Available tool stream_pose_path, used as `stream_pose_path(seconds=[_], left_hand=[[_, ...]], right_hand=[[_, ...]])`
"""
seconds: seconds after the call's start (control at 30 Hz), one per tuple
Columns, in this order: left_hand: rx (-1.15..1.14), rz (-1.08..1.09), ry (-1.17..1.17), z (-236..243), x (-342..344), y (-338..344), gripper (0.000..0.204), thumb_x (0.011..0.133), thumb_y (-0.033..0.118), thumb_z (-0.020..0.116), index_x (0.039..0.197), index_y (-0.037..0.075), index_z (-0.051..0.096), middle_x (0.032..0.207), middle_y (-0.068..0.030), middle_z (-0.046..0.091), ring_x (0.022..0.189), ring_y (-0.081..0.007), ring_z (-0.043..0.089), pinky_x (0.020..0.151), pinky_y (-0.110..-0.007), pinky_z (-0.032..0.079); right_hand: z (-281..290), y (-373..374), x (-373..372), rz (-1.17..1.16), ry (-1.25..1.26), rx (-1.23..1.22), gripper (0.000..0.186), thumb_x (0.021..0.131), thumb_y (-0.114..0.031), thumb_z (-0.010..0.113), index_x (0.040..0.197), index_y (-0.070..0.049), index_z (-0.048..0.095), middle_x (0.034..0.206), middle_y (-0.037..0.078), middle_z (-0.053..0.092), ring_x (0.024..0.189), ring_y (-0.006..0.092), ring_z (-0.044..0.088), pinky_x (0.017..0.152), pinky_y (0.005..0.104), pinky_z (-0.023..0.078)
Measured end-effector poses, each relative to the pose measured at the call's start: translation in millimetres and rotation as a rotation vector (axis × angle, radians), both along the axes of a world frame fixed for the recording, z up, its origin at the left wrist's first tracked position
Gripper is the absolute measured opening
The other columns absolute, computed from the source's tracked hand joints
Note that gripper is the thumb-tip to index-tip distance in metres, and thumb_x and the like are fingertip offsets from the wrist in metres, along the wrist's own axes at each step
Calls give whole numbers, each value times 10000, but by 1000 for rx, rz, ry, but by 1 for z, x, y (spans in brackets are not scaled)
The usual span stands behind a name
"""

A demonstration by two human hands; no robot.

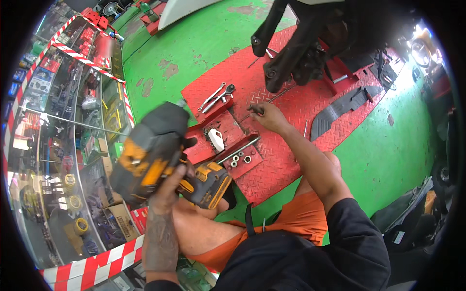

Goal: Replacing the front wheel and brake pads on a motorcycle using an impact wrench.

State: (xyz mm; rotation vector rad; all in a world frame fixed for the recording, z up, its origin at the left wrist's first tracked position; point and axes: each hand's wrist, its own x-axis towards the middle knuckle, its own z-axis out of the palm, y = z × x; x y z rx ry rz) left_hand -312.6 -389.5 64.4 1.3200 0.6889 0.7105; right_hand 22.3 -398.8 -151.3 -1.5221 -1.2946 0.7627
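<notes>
My left hand [172,186] grips a black and yellow cordless impact gun [145,150], held up at the left over my knee. My right hand [271,119] is closed on a small dark piece [256,109], too small to make out, over the red tread-plate platform [291,155]. Left of that hand lie a ratchet [225,94] and a wrench [211,97]. Below it are a long steel bar [235,150], several sockets [247,159] and a white plastic piece [216,139] in a red recessed part. Above hangs a black metal assembly [301,65].
A glass display case [73,184] with packaged goods and red-white taped edges fills the left. The green floor [155,58] surrounds the platform. A dark step plate [340,114] lies on the platform at right. Dark vehicle parts [405,228] stand at the lower right.
</notes>
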Motion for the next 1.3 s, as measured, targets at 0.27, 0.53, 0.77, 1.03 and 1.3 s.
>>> stream_pose_path(seconds=[0.27, 0.53, 0.77, 1.03, 1.3], left_hand=[[356, 150, 193, -9, -31, -3, 268, 938, 90, 588, 1194, 26, 540, 974, -79, 588, 862, -171, 566, 782, -321, 479], [389, 310, 70, 4, -17, 1, 187, 992, 120, 521, 1158, 38, 544, 1021, -78, 571, 912, -176, 557, 799, -316, 464], [301, 327, 168, -1, -21, 6, 304, 985, 132, 520, 1248, -19, 531, 913, -58, 568, 878, -140, 537, 822, -319, 445], [532, 29, 259, -21, -23, 12, 395, 927, 25, 562, 1314, 11, 484, 1117, -90, 553, 884, -166, 553, 793, -336, 484], [366, -300, 116, -18, 5, 5, 534, 915, 190, 657, 1376, 29, 440, 1133, -98, 599, 866, -160, 587, 768, -315, 493]], right_hand=[[-85, 18, 13, 48, -669, -378, 295, 883, -224, 640, 1164, -275, 714, 1273, 79, 597, 1044, 333, 651, 843, 462, 553], [-59, 58, -53, 111, -507, -223, 308, 902, -316, 642, 1152, -144, 693, 1053, 129, 665, 973, 362, 652, 841, 479, 523], [-14, 98, -158, 203, -42, -75, 369, 927, -379, 653, 1089, -48, 651, 961, 124, 669, 886, 306, 663, 807, 445, 524], [181, 11, -115, 2, 1567, 535, 265, 1007, -382, 535, 1004, -117, 545, 720, -16, 446, 638, 122, 452, 589, 293, 391], [243, -24, -80, 296, 1959, 936, 407, 973, -431, 451, 659, -184, 367, 519, -70, 227, 443, 84, 234, 488, 271, 255]])
